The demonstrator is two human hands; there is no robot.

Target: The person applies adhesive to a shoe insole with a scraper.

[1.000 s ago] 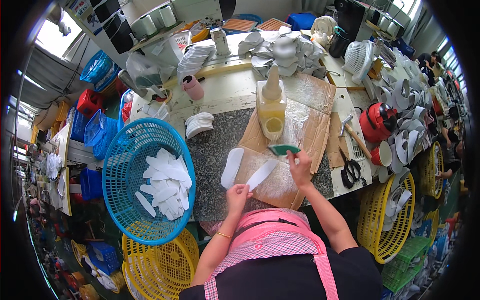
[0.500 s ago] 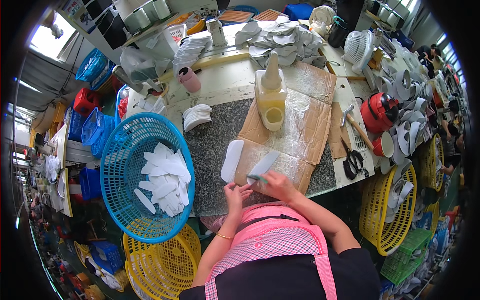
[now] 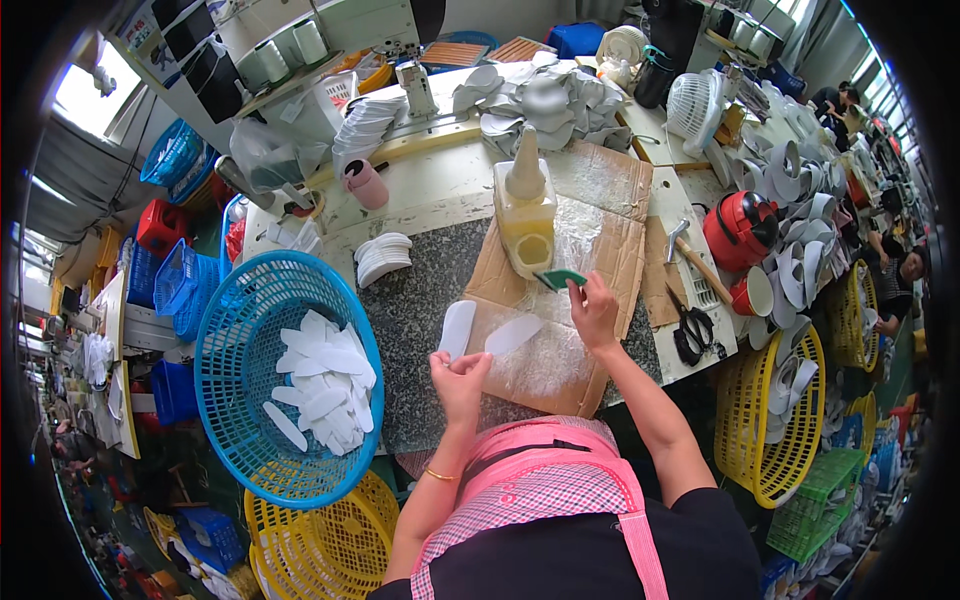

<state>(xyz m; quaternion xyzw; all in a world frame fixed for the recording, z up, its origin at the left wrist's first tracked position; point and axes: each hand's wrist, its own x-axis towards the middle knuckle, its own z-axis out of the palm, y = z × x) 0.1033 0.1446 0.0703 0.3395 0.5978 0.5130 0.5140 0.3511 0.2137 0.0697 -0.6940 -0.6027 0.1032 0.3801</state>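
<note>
My right hand (image 3: 596,312) is closed on a green scraper (image 3: 562,280), its blade at the lower opening of a bottle of yellowish glue (image 3: 526,222). Two long white rounded pieces (image 3: 457,328) lie side by side near me, one of them the slanted white piece (image 3: 514,334) on the cardboard (image 3: 590,330). My left hand (image 3: 461,382) is curled at their near ends, fingertips drawn together; what they pinch, if anything, is hidden. To the left, a blue basket (image 3: 212,400) holds many similar white pieces (image 3: 325,375).
A short stack of white pieces (image 3: 383,259) and a pink cup-like container (image 3: 366,185) stand left of the bottle. Black scissors (image 3: 692,332), a hammer (image 3: 705,267) and a red rounded container (image 3: 741,231) are at the right. Grey-white pieces (image 3: 550,100) are heaped behind.
My right hand has lifted the scraper off the slanted white piece and moved away and to the right, up to the glue bottle. My left hand's fingers have drawn closer together.
</note>
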